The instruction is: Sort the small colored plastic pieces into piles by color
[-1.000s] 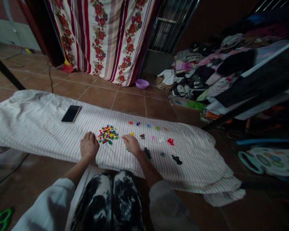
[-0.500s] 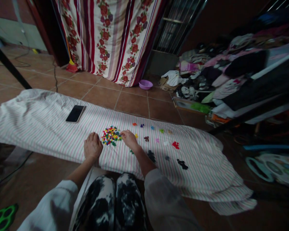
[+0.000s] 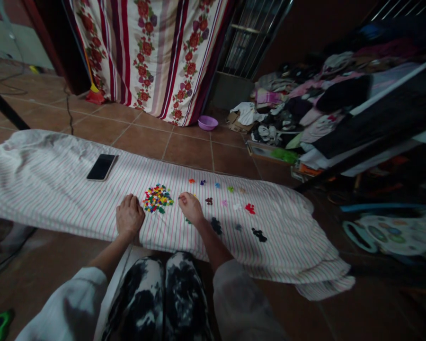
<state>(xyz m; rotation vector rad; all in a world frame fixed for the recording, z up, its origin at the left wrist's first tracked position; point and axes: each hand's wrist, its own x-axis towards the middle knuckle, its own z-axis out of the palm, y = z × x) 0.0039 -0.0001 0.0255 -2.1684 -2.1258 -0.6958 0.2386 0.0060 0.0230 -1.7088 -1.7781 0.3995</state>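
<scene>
A mixed pile of small coloured pieces (image 3: 157, 198) lies on the striped cloth (image 3: 67, 199). Just left of it my left hand (image 3: 129, 215) rests on the cloth, its fingers slightly curled and together, apparently empty. My right hand (image 3: 190, 207) is right of the pile, thumb and fingertips pinched; whatever is between them is too small to name. Small single-colour groups lie beyond and to the right: orange (image 3: 191, 180), brown (image 3: 208, 201), red (image 3: 250, 208), pink (image 3: 225, 203), lime green (image 3: 230, 189) and black (image 3: 259, 235). Yellow and green pieces are partly hidden by my right hand.
A dark phone (image 3: 102, 167) lies on the cloth at the left. Beyond the cloth's far edge, a purple basin (image 3: 208, 123) stands on the tiled floor near a floral curtain (image 3: 145, 57). Clothes are heaped at the back right.
My right hand has moved a little away from the mixed pile, with its fingers still pinched. My left hand stays beside the pile. The whole view has shifted slightly.
</scene>
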